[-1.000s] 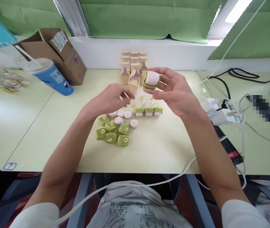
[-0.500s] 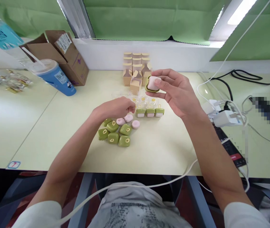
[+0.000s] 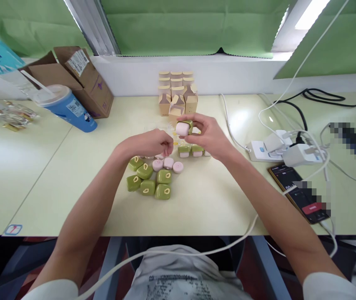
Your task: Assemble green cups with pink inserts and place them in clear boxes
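My right hand [image 3: 207, 135] grips a small green case with a pink pad [image 3: 183, 128] in it, just above the table. My left hand [image 3: 148, 143] is curled, fingertips pinched close beside that case; what it pinches is too small to name. Below the hands lie several green square cases [image 3: 149, 180] and three loose pink round pads [image 3: 167, 164]. A short row of assembled green-and-pink pieces [image 3: 191, 150] sits under my right hand. Small tan paper boxes [image 3: 176, 91] are stacked behind.
A blue cup with a straw [image 3: 65, 106] and an open cardboard box [image 3: 81, 77] stand at the back left. A white power strip with plugs and cables [image 3: 278, 148] and a phone [image 3: 301, 191] lie to the right. A white cable crosses the near table edge.
My right hand has come down and toward me with the green-and-pink case, from in front of the paper boxes to just above the row. My left hand lowered to the pads and closed.
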Demonstrator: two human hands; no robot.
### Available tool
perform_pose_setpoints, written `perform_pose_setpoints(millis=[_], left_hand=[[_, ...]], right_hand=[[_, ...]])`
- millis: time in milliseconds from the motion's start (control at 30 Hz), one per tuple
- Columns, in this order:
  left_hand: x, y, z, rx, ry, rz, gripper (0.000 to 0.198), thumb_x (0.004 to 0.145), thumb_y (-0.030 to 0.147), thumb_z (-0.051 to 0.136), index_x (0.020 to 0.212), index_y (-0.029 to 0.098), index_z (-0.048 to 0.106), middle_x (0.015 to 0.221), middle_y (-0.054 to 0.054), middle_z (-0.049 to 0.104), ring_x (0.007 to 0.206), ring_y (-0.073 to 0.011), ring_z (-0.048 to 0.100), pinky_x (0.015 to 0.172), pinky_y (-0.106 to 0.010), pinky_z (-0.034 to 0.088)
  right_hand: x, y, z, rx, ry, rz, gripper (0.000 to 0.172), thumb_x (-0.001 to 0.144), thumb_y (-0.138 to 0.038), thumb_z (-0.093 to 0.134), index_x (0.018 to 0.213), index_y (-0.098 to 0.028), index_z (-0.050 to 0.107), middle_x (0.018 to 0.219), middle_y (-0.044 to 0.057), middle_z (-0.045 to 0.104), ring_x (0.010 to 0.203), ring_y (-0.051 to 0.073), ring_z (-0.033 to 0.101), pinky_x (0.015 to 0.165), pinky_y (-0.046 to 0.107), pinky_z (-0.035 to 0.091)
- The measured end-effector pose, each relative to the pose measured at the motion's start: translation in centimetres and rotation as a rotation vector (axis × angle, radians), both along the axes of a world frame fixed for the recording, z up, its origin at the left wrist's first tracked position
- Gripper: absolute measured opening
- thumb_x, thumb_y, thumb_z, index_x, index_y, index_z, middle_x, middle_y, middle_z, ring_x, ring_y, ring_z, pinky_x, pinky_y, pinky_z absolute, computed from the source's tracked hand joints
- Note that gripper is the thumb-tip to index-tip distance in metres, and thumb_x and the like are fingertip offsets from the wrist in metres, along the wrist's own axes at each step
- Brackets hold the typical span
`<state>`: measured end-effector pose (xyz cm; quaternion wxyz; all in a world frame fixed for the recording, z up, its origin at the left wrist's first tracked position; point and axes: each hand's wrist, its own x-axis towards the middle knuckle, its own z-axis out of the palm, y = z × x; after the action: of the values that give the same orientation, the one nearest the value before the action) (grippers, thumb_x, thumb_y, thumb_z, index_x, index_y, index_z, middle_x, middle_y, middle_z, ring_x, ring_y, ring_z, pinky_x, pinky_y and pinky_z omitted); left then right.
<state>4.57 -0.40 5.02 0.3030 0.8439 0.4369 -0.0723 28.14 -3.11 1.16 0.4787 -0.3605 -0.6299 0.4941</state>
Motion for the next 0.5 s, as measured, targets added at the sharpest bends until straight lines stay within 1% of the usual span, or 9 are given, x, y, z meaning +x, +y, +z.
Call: perform_pose_setpoints(millis=[67, 100, 167, 233, 300, 333, 400, 467, 500], left_hand=[[-0.8, 0.3, 0.7, 0.074, -0.049, 0.077, 0.028, 0.076, 0.021, 0.052, 0.089, 0.021, 0.077, 0.098, -0.003, 0.085, 0.094, -0.0238, 0.077, 0.084, -0.033, 0.057], [-1.2, 0.4, 1.0, 0.124, -0.087, 0.115, 0.030, 0.078, 0.022, 0.053, 0.094, 0.021, 0.079, 0.101, -0.004, 0.086, 0.098, -0.0243, 0.079, 0.088, -0.033, 0.059], [-1.8, 0.5, 1.3, 0.182, -0.171, 0.150, 0.038, 0.081, 0.026, 0.059, 0.113, 0.020, 0.078, 0.112, -0.006, 0.086, 0.106, -0.0256, 0.081, 0.095, -0.035, 0.062], [-2.1, 0.4, 1.4, 0.147, -0.238, 0.123, 0.051, 0.084, 0.031, 0.067, 0.134, 0.021, 0.071, 0.124, -0.008, 0.085, 0.111, -0.0266, 0.081, 0.097, -0.037, 0.064], [-2.0, 0.4, 1.1, 0.082, -0.266, 0.074, 0.062, 0.085, 0.036, 0.074, 0.145, 0.023, 0.065, 0.131, -0.008, 0.082, 0.114, -0.0276, 0.081, 0.096, -0.038, 0.064], [-1.8, 0.3, 0.9, 0.060, -0.271, 0.057, 0.065, 0.084, 0.037, 0.077, 0.147, 0.024, 0.063, 0.133, -0.008, 0.082, 0.115, -0.0278, 0.081, 0.096, -0.038, 0.064], [-1.4, 0.3, 0.5, 0.039, -0.265, 0.043, 0.068, 0.083, 0.036, 0.078, 0.149, 0.026, 0.063, 0.135, -0.007, 0.080, 0.114, -0.0279, 0.081, 0.096, -0.038, 0.063], [-1.1, 0.4, 0.1, 0.023, -0.249, 0.043, 0.065, 0.081, 0.034, 0.078, 0.145, 0.025, 0.066, 0.132, -0.007, 0.081, 0.112, -0.0278, 0.081, 0.095, -0.038, 0.062], [-1.1, 0.5, -0.1, 0.017, -0.242, 0.047, 0.062, 0.081, 0.033, 0.077, 0.141, 0.024, 0.068, 0.129, -0.007, 0.081, 0.111, -0.0277, 0.081, 0.094, -0.038, 0.062]], right_hand=[[-0.7, 0.2, -1.2, 0.021, -0.076, -0.021, 0.050, 0.072, -0.028, 0.089, 0.121, -0.028, 0.083, 0.138, 0.008, 0.078, 0.128, 0.030, 0.073, 0.103, 0.049, 0.070], [-0.9, 0.3, -1.6, 0.031, -0.111, -0.033, 0.050, 0.074, -0.030, 0.090, 0.123, -0.028, 0.083, 0.139, 0.009, 0.076, 0.127, 0.030, 0.072, 0.102, 0.049, 0.070], [-1.3, 0.2, -2.2, 0.057, -0.172, -0.044, 0.049, 0.078, -0.034, 0.089, 0.125, -0.028, 0.083, 0.137, 0.010, 0.075, 0.123, 0.029, 0.071, 0.098, 0.046, 0.070], [-1.6, 0.1, -2.6, 0.101, -0.229, -0.040, 0.044, 0.081, -0.032, 0.085, 0.124, -0.027, 0.084, 0.131, 0.010, 0.074, 0.117, 0.027, 0.071, 0.093, 0.043, 0.069], [-1.8, -0.1, -3.0, 0.156, -0.273, -0.020, 0.039, 0.082, -0.028, 0.080, 0.121, -0.026, 0.085, 0.126, 0.009, 0.073, 0.113, 0.026, 0.072, 0.088, 0.041, 0.069], [-2.0, -0.1, -3.3, 0.189, -0.288, -0.001, 0.037, 0.083, -0.027, 0.079, 0.119, -0.024, 0.085, 0.123, 0.009, 0.073, 0.111, 0.026, 0.073, 0.089, 0.042, 0.069], [-2.4, -0.1, -4.0, 0.263, -0.305, 0.044, 0.033, 0.086, -0.023, 0.076, 0.117, -0.022, 0.085, 0.121, 0.008, 0.074, 0.112, 0.026, 0.076, 0.097, 0.045, 0.068], [-2.7, 0.0, -4.9, 0.349, -0.346, 0.058, 0.033, 0.087, -0.017, 0.072, 0.117, -0.022, 0.085, 0.120, 0.008, 0.075, 0.113, 0.025, 0.077, 0.106, 0.047, 0.065], [-2.8, 0.1, -5.4, 0.392, -0.380, 0.052, 0.035, 0.087, -0.014, 0.069, 0.117, -0.022, 0.086, 0.120, 0.009, 0.074, 0.115, 0.026, 0.076, 0.107, 0.047, 0.064]])
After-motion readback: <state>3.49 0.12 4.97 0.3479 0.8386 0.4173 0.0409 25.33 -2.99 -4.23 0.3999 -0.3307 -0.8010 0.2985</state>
